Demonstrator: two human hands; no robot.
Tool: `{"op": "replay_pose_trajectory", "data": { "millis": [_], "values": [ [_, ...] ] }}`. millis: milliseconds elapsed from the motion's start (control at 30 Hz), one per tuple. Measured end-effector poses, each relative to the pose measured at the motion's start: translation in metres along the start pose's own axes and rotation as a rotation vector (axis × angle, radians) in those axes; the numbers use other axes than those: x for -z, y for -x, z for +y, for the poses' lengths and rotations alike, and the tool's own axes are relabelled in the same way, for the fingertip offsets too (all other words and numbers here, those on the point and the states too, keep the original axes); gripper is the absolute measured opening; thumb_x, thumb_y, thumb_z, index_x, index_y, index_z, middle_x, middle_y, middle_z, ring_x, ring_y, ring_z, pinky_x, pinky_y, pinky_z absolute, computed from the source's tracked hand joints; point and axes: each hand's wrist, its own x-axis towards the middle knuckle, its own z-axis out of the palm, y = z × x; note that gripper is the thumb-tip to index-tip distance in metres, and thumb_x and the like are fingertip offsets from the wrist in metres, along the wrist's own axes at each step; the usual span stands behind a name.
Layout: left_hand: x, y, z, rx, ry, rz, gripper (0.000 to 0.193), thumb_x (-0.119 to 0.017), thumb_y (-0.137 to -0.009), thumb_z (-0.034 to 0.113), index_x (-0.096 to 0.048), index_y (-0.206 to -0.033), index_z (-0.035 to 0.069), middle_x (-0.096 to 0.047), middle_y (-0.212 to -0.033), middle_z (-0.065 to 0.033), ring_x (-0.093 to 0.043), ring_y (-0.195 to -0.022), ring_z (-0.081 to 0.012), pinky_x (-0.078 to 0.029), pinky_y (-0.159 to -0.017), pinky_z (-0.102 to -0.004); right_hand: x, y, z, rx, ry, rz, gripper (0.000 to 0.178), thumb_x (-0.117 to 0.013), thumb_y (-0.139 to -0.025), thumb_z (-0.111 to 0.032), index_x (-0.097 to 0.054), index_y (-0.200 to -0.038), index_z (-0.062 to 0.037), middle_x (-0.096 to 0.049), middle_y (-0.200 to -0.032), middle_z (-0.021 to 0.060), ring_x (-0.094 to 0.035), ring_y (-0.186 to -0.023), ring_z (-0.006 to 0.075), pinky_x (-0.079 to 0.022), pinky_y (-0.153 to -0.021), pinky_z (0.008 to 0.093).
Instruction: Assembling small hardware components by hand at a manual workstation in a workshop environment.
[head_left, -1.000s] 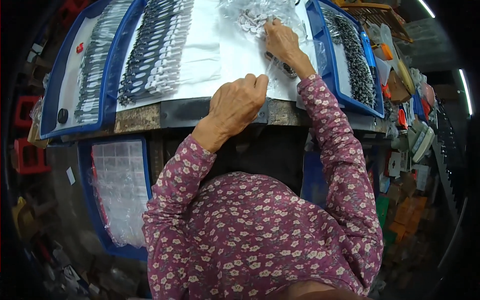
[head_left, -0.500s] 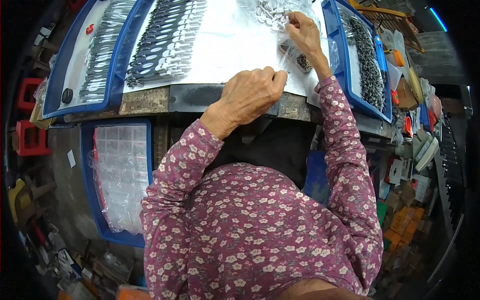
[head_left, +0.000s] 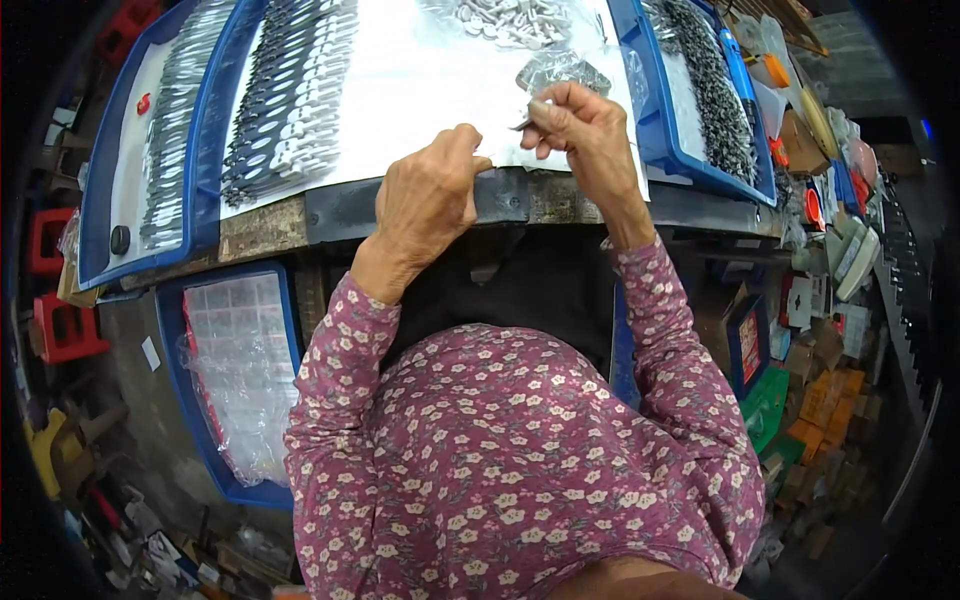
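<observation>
My left hand (head_left: 425, 205) is over the table's front edge, its thumb and forefinger pinched together. What it holds, if anything, is hidden by the fingers. My right hand (head_left: 590, 135) is beside it on the right, with thumb and forefinger closed on a small pale piece (head_left: 519, 125) whose exact kind is too small to tell. Behind the right hand lies a clear plastic bag (head_left: 563, 70) with small dark bits. Farther back is a heap of small white parts (head_left: 515, 22). Overlapping rows of black-and-white handle-like pieces (head_left: 290, 100) lie on the white sheet (head_left: 420, 90) to the left.
A blue tray (head_left: 205, 150) of slim grey pieces is at far left. Another blue tray (head_left: 655, 130) at right holds many dark small parts. Below the table's left side stands a blue crate (head_left: 240, 490) with a plastic-wrapped divided box. Red stools (head_left: 70, 328) and boxes surround the bench.
My right hand has come back from the white heap toward my left hand, bringing the small pale piece. My left hand has shifted left and turned. The view has swung slightly.
</observation>
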Motion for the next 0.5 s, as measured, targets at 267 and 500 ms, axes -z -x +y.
{"op": "replay_pose_trajectory", "data": {
  "millis": [267, 500],
  "values": [
    [-0.007, -0.004, 0.003, 0.048, 0.064, 0.054, 0.015, -0.059, -0.078, 0.007, -0.048, -0.085, 0.0, -0.055, -0.069, -0.0142, -0.056, -0.055, -0.0291, -0.043, -0.048, -0.0355, -0.006, 0.015, 0.003, -0.06, -0.119, 0.032, 0.016, -0.057, -0.085, -0.012, -0.056, -0.088, 0.0031, -0.06, -0.069, 0.0084, -0.057, -0.057, 0.01, -0.046, -0.051, 0.0178],
    [-0.007, -0.004, 0.003, 0.072, 0.081, 0.046, 0.015, -0.059, -0.077, 0.006, -0.048, -0.086, 0.0, -0.055, -0.07, -0.0153, -0.056, -0.056, -0.0307, -0.043, -0.049, -0.0365, -0.007, 0.017, 0.009, -0.053, -0.24, 0.08, 0.014, -0.055, -0.085, -0.01, -0.055, -0.087, 0.0037, -0.06, -0.069, 0.0095, -0.058, -0.059, 0.0114, -0.045, -0.052, 0.0183]
  ]
}}
